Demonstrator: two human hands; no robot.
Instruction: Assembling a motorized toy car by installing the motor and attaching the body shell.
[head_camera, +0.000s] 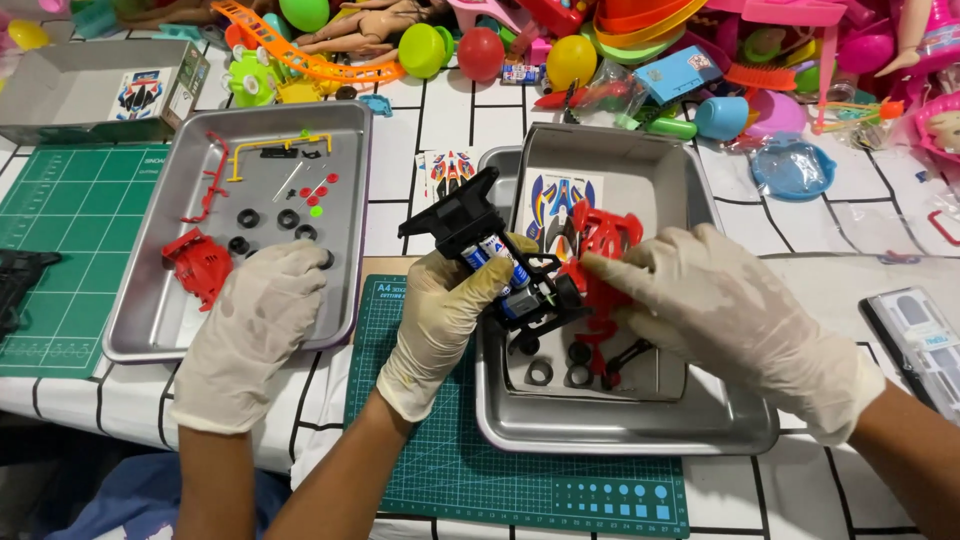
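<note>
My left hand (440, 320), in a pale glove, grips a black toy car chassis (470, 215) with two blue-and-white batteries (492, 255) in it, tilted above the right metal tray (620, 430). My right hand (720, 310), also gloved, holds a red car body shell (605, 235) against the chassis's right side. Under them in the tray lie black tyres (560, 372), red parts and a sticker sheet (560, 195). A third gloved hand (255, 335), another person's, rests in the left metal tray (150, 345) near black tyres (270, 218).
The left tray holds a red part (198, 265), red and yellow sprues and small round pieces. Green cutting mats (60, 210) (470, 470) lie under the trays. A grey box (90, 90) is far left, a clear case (925, 345) right, and colourful toys (480, 52) line the back.
</note>
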